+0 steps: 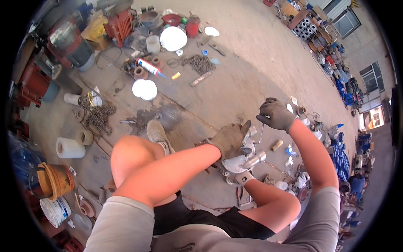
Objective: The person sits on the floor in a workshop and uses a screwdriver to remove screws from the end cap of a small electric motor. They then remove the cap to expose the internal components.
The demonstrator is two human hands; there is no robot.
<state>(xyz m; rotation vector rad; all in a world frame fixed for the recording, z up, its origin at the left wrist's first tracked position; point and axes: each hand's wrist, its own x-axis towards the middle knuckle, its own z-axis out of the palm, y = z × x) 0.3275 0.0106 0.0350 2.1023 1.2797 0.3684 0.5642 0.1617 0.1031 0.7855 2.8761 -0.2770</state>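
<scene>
Metal tool [262, 133] in right hand [278, 116], fingers [264, 110] bent

Our left hand [229, 141] and right hand [277, 114] are gloved in drab grey-brown, and we're in grey sleeves [121, 224] and black shorts [180, 216]. The metal part [236, 164] and thin tool [262, 133] both look silvery to us. Off left we've got an orangey bucket [65, 181], a white tub [54, 212] with blue markings, a plain white roll [70, 148] and rusty brown chain [100, 119]. Further up there's a red motor [119, 27], a red can [193, 26] and a white tube [147, 66] with red and blue bits. Our floor [252, 67]'s dusty tan-grey with dark blotches. Bright blue parts [340, 156] over right, too.
</scene>
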